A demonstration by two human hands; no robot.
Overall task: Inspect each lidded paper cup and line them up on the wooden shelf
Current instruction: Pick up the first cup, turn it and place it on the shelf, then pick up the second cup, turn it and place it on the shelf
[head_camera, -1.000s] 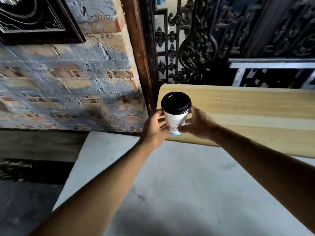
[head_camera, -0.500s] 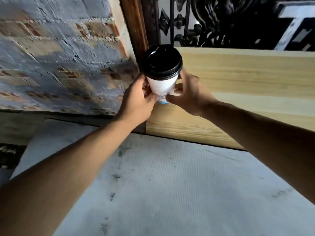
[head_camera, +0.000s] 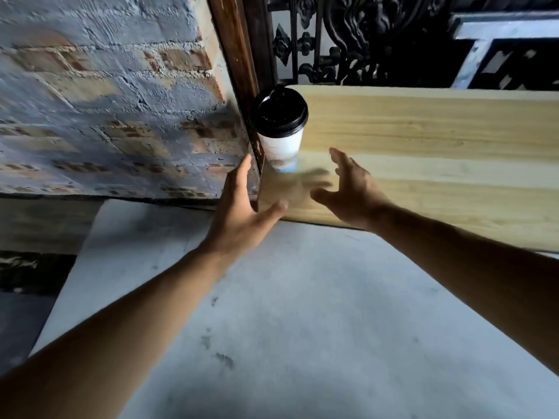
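A white paper cup [head_camera: 282, 146] with a black lid stands upright at the left end of the pale wooden shelf [head_camera: 423, 152], close to the dark door post. My left hand [head_camera: 242, 213] is open below and left of the cup, fingers spread, not touching it. To the cup's lower right, my right hand [head_camera: 348, 189] hovers over the shelf, also open and apart from the cup. No other cup is in view.
A painted brick wall [head_camera: 106, 101] fills the left. A dark wooden post [head_camera: 236, 65] and a black wrought-iron grille [head_camera: 348, 40] stand behind the shelf. Below the shelf lies a grey concrete floor [head_camera: 287, 313].
Both hands held the cup in the air before. Now the cup stands on the shelf's left end and both hands have let go and drawn back towards me.
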